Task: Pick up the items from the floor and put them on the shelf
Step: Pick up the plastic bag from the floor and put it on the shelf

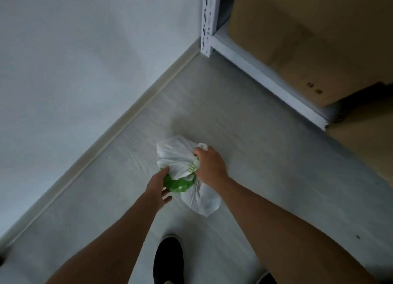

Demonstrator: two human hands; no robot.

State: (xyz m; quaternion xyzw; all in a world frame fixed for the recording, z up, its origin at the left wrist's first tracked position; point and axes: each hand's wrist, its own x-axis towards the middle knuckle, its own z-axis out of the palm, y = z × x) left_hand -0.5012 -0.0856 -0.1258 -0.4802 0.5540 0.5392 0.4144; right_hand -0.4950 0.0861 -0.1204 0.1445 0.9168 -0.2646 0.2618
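Observation:
A white plastic bag with green print lies on the pale floor near the wall corner. My right hand is closed around the bag's gathered top, where a white handle loop sticks out. My left hand presses its fingers against the bag's left side at the green patch. The bag's lower end bulges toward me. The white metal shelf stands at the upper right, its lowest level just above the floor.
Brown cardboard boxes fill the shelf's bottom level, and another box stands at the right edge. A white wall with a skirting board runs along the left. My black shoe is below the bag.

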